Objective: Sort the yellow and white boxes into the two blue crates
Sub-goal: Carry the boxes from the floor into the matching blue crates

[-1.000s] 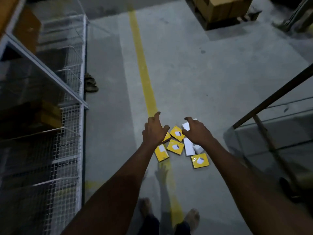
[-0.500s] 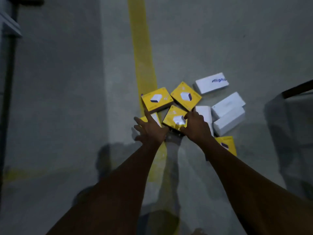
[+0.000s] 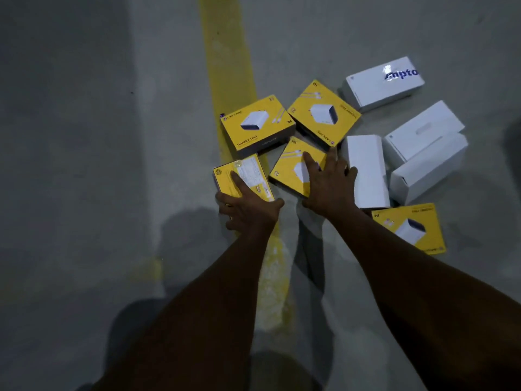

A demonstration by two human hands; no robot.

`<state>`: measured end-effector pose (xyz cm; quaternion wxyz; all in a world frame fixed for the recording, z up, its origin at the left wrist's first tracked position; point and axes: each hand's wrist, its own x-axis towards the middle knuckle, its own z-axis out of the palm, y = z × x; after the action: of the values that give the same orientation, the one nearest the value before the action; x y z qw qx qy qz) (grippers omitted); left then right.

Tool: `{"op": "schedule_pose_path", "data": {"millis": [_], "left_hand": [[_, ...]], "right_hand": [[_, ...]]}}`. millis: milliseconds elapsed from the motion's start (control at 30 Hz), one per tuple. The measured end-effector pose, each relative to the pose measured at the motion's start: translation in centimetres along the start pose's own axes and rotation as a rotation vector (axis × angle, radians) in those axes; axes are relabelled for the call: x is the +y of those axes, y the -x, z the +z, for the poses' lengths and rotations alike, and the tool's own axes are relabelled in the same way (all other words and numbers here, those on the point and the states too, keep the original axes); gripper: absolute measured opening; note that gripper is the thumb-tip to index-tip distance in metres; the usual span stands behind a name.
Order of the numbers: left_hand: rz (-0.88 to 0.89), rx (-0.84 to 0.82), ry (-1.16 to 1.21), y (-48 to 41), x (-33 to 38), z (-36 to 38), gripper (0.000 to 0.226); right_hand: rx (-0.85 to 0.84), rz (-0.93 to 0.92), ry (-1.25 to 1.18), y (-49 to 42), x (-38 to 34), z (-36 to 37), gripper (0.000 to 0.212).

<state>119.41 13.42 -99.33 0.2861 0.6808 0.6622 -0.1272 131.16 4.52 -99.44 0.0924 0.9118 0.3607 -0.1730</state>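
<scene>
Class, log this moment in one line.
left hand: grips label-up yellow box | right hand: flat on middle yellow box | white boxes: floor

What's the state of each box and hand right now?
Left hand: grips label-side-up yellow box by its near end.
Right hand: open, fingers flat on middle yellow box.
Other three yellow boxes: face up on floor, untouched.
Four white boxes: on floor, not picked up.

floor (image 3: 84,136): concrete | yellow line (image 3: 225,66) | five yellow boxes (image 3: 258,122) | four white boxes (image 3: 366,170)
</scene>
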Motion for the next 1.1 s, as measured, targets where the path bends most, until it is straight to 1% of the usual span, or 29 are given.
{"op": "schedule_pose_path", "data": {"millis": [67, 100, 133, 167, 200, 233, 267, 300, 333, 367, 400, 467, 533, 600, 667, 767, 833, 867, 933, 967, 1000, 1033, 1067, 1100], "left_hand": [[-0.002, 0.022, 0.044, 0.5, 0.3, -0.5, 0.126], [-0.014, 0.022, 0.097, 0.7, 0.2, -0.6, 0.123], [-0.043, -0.007, 0.179, 1.2, 0.1, -1.0, 0.117], [-0.061, -0.067, 0.321, 1.6, -0.1, -1.7, 0.111], [-0.072, -0.172, 0.513, 2.4, -0.2, -2.9, 0.103], [-0.101, -0.289, 0.722, 3.2, -0.6, -4.4, 0.092], [-0.149, -0.415, 0.897, 4.4, -1.0, -6.3, 0.073], [-0.205, -0.53, 1.021, 5.9, -1.2, -8.9, 0.048], [-0.26, -0.628, 1.117, 7.3, -1.4, -11.4, 0.035], [-0.293, -0.69, 1.177, 8.8, -1.6, -13.8, 0.041], [-0.305, -0.721, 1.215, 10.1, -1.9, -16.3, 0.047], [-0.306, -0.755, 1.317, 13.0, -2.3, -21.1, 0.05], [-0.334, -0.79, 1.4, 16.6, -2.4, -26.8, 0.062], [-0.334, -0.884, 1.507, 20.0, -2.2, -32.5, 0.072], [-0.33, -0.94, 1.534, 24.0, -1.2, -39.1, 0.079], [-0.275, -0.907, 1.499, 29.5, 0.6, -49.1, 0.074], [-0.234, -0.86, 1.484, 33.1, 1.3, -55.4, 0.07], [-0.211, -0.844, 1.466, 34.7, 1.5, -58.3, 0.071], [-0.177, -0.816, 1.418, 38.0, 1.8, -63.8, 0.072], [-0.164, -0.799, 1.386, 39.5, 2.0, -66.2, 0.066], [-0.139, -0.776, 1.348, 40.7, 2.0, -68.2, 0.057], [-0.118, -0.765, 1.315, 41.8, 2.0, -70.1, 0.051], [-0.09, -0.738, 1.273, 42.7, 1.9, -71.7, 0.049], [-0.043, -0.702, 1.24, 43.3, 1.6, -73.0, 0.052]], "right_hand": [[-0.018, 0.034, -0.044, 0.3, -0.2, -0.5, 0.12], [-0.053, 0.083, -0.092, 0.8, -0.4, -1.1, 0.119], [-0.104, 0.16, -0.186, 1.2, -0.7, -1.3, 0.117], [-0.158, 0.261, -0.333, 1.8, -1.0, -1.8, 0.112], [-0.215, 0.359, -0.551, 2.6, -1.3, -2.7, 0.108], [-0.283, 0.459, -0.849, 3.8, -1.6, -4.3, 0.103], [-0.351, 0.559, -1.17, 5.2, -1.6, -5.9, 0.094], [-0.456, 0.643, -1.485, 7.1, -1.6, -8.1, 0.079], [-0.553, 0.7, -1.779, 9.2, -1.7, -10.3, 0.064], [-0.616, 0.726, -2.02, 11.2, -1.6, -12.4, 0.059], [-0.634, 0.723, -2.214, 13.3, -1.6, -14.5, 0.066], [-0.643, 0.624, -2.45, 17.1, -1.7, -19.6, 0.092], [-0.671, 0.538, -2.535, 20.7, -2.3, -25.7, 0.1], [-0.692, 0.468, -2.553, 24.0, -3.1, -32.1, 0.1], [-0.66, 0.41, -2.552, 27.2, -3.8, -39.0, 0.101], [-0.596, 0.381, -2.499, 31.4, -4.8, -48.8, 0.1], [-0.553, 0.433, -2.387, 33.7, -5.5, -54.7, 0.107], [-0.535, 0.471, -2.313, 34.9, -6.0, -57.5, 0.105], [-0.485, 0.513, -2.19, 37.1, -7.3, -62.5, 0.085], [-0.451, 0.505, -2.118, 38.2, -8.0, -64.8, 0.076], [-0.409, 0.481, -2.029, 39.4, -8.7, -66.9, 0.075], [-0.351, 0.445, -1.932, 40.2, -9.5, -68.7, 0.078], [-0.276, 0.395, -1.831, 41.1, -10.2, -70.5, 0.079], [-0.193, 0.34, -1.717, 41.8, -10.9, -72.0, 0.079]]}}
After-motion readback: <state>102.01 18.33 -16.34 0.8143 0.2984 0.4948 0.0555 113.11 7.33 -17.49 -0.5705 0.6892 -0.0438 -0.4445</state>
